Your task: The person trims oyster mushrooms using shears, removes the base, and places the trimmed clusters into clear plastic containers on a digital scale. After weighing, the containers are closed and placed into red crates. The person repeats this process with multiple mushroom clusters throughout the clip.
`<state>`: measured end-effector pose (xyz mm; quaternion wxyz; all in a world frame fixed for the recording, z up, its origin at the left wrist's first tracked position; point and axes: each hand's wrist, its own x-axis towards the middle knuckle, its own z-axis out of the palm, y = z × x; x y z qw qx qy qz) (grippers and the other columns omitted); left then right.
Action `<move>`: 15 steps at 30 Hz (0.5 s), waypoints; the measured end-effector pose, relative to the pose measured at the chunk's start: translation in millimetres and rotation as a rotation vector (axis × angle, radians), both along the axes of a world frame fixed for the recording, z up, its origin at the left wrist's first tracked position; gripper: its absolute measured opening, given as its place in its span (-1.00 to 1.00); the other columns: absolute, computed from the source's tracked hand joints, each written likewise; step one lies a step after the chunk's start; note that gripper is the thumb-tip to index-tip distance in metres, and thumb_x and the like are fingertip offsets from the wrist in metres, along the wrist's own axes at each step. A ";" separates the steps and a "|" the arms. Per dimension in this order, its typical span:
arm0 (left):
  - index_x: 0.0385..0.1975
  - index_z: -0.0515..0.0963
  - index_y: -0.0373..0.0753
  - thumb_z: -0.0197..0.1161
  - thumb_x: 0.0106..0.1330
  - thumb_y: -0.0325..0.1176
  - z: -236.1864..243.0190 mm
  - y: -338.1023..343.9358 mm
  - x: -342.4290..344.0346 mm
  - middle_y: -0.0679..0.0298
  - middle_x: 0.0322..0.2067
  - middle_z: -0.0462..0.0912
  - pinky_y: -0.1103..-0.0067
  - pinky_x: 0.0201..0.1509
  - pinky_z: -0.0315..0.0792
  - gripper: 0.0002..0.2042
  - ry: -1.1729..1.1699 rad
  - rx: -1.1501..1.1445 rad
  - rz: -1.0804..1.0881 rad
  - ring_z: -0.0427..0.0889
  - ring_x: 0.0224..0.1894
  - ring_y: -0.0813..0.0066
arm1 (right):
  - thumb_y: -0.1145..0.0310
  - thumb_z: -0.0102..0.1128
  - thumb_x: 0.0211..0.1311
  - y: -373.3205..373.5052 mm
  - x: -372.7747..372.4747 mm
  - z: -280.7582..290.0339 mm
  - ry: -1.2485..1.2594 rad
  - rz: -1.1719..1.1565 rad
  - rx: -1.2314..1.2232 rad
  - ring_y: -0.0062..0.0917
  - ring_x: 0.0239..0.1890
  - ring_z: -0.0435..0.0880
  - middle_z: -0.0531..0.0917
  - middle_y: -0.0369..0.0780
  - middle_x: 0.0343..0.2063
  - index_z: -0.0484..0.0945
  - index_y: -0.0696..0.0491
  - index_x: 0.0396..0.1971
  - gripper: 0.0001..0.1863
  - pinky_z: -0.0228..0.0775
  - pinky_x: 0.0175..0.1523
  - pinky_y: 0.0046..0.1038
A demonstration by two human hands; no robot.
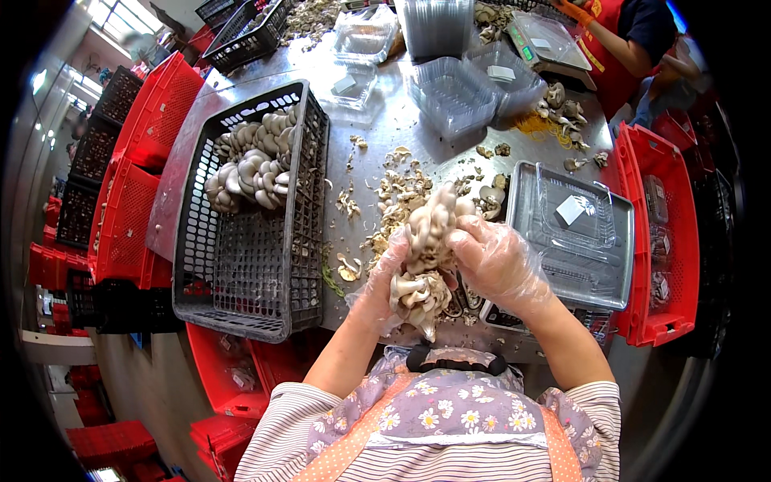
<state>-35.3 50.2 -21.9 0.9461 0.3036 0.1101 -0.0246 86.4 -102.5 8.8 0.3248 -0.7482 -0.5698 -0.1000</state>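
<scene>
Between my two gloved hands I have a cluster of pale grey oyster mushrooms (426, 297), held above the near edge of the metal table. My left hand (381, 277), in a clear plastic glove, wraps the cluster's left side. On the other side my right hand (496, 261), gloved the same way, has its fingers curled in against the cluster's upper right; the fingertips are partly hidden. Beyond the cluster lie mushroom trimmings (393, 193) in a loose heap. More oyster mushrooms (259, 165) fill the far end of a black plastic crate (313, 225) to the left.
At right stands a scale (522, 265) with a clear lidded box on its tray. Stacked clear containers (454, 96) sit at the back. Red crates (658, 241) flank the table. Across it, a person in a red apron (606, 48) stands by another scale (550, 48).
</scene>
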 end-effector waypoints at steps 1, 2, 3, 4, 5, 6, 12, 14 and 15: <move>0.39 0.24 -0.18 0.13 0.40 0.14 -3.3 2.8 -0.4 0.13 0.17 0.54 0.37 0.08 0.63 -0.31 -0.039 -0.010 -0.030 0.66 0.04 0.32 | 0.60 0.30 -0.05 -1.3 1.6 0.3 0.050 0.014 0.037 -0.16 -0.34 0.67 0.60 -0.12 -0.34 0.48 0.07 -0.33 -0.74 0.57 -0.30 -0.22; 0.38 0.25 -0.18 0.13 0.40 0.16 -7.0 4.7 -0.1 0.14 0.16 0.55 0.38 0.07 0.64 -0.30 -0.078 -0.020 -0.061 0.67 0.03 0.32 | 0.62 0.27 -0.03 -2.9 4.3 0.8 0.101 0.027 0.074 -0.17 -0.34 0.67 0.61 -0.13 -0.35 0.49 0.08 -0.33 -0.76 0.56 -0.30 -0.22; 0.38 0.26 -0.20 0.11 0.39 0.18 -11.0 5.7 2.0 0.08 0.14 0.55 0.38 0.02 0.66 -0.29 -0.099 -0.074 -0.075 0.69 -0.02 0.29 | 0.64 0.25 0.00 -5.3 6.2 1.3 0.150 0.038 0.110 -0.18 -0.35 0.67 0.63 -0.13 -0.35 0.50 0.09 -0.34 -0.79 0.55 -0.29 -0.22; 0.37 0.26 -0.21 0.09 0.39 0.21 -15.0 7.6 4.0 0.02 0.12 0.56 0.38 -0.04 0.67 -0.28 -0.120 -0.123 -0.078 0.71 -0.07 0.25 | 0.64 0.23 0.02 -5.9 6.9 1.1 0.219 0.019 0.167 -0.19 -0.34 0.67 0.64 -0.13 -0.34 0.52 0.09 -0.32 -0.79 0.55 -0.28 -0.23; 0.37 0.27 -0.22 0.07 0.39 0.23 -19.3 9.6 6.0 -0.04 0.10 0.56 0.39 -0.09 0.69 -0.27 -0.141 -0.173 -0.082 0.72 -0.12 0.22 | 0.65 0.22 0.04 -7.2 7.0 1.1 0.288 -0.002 0.222 -0.19 -0.34 0.67 0.66 -0.13 -0.33 0.53 0.09 -0.31 -0.80 0.54 -0.27 -0.24; 0.36 0.27 -0.23 0.05 0.39 0.25 -23.8 11.6 6.6 -0.10 0.07 0.57 0.39 -0.15 0.71 -0.26 -0.162 -0.222 -0.086 0.74 -0.16 0.19 | 0.65 0.21 0.06 -9.9 6.7 1.4 0.357 -0.023 0.278 -0.19 -0.33 0.68 0.67 -0.13 -0.32 0.55 0.10 -0.30 -0.80 0.54 -0.25 -0.25; 0.39 0.25 -0.22 0.06 0.37 0.25 -28.6 22.9 -0.1 -0.12 0.07 0.58 0.39 -0.19 0.71 -0.24 -0.087 -0.185 -0.027 0.75 -0.23 0.16 | 0.45 0.39 0.03 -12.1 3.4 21.5 -0.100 -0.148 -0.024 -0.22 -0.25 0.68 0.67 -0.13 -0.19 0.56 0.02 0.04 -0.51 0.56 -0.19 -0.26; 0.39 0.26 -0.21 0.07 0.36 0.25 -11.5 20.2 -2.1 -0.05 0.07 0.60 0.41 -0.20 0.71 -0.24 -0.009 -0.093 0.005 0.75 -0.22 0.20 | 0.41 0.48 -0.05 -6.8 -3.0 19.4 -0.012 -0.092 -0.113 -0.21 -0.16 0.68 0.66 -0.10 -0.09 0.53 0.03 0.09 -0.40 0.57 -0.11 -0.24; 0.37 0.28 -0.20 0.11 0.31 0.28 5.6 13.7 0.7 0.07 0.06 0.63 0.43 -0.24 0.70 -0.21 0.081 0.019 0.077 0.75 -0.23 0.28 | 0.39 0.52 -0.12 -1.5 -2.4 15.0 -0.032 -0.117 -0.116 -0.22 -0.24 0.67 0.66 -0.14 -0.21 0.52 0.01 0.08 -0.36 0.56 -0.18 -0.23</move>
